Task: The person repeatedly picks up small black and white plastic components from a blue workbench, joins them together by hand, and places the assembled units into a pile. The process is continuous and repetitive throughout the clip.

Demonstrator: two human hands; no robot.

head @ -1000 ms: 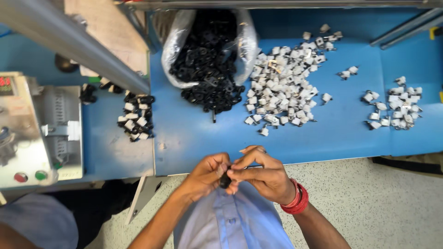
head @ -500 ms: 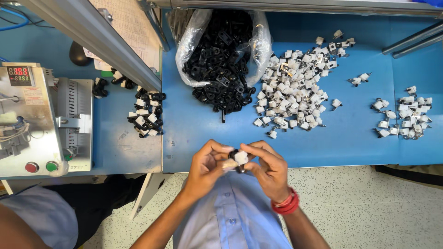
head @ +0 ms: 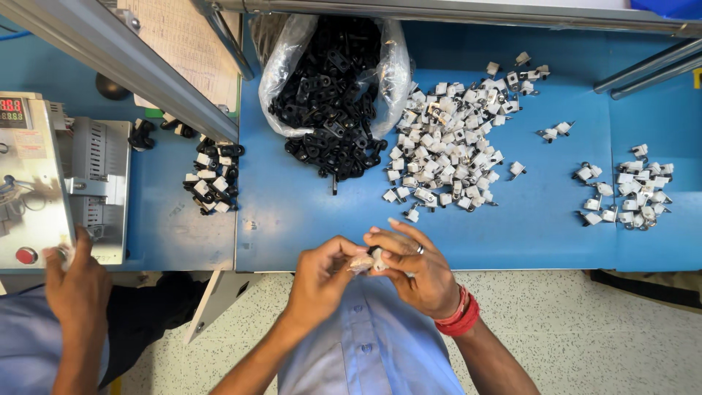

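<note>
Blue worktable (head: 307, 212). Far centre: clear plastic bag (head: 292, 58) spilling black plastic parts (head: 329, 110). Right of it, big heap of white parts (head: 450, 139); smaller white pile (head: 632, 194) far right. Mixed black and white pile (head: 212, 179) on the left. Left edge: grey control box (head: 44, 183) with red button (head: 26, 255), co-worker's hand (head: 77, 285) on it. Speckled floor (head: 585, 329) near.

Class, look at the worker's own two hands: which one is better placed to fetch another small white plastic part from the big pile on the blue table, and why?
Probably the right hand: the big pile of small white plastic parts lies ahead on its side, while the left hand sits nearer the clear bag of black plastic parts.
</note>
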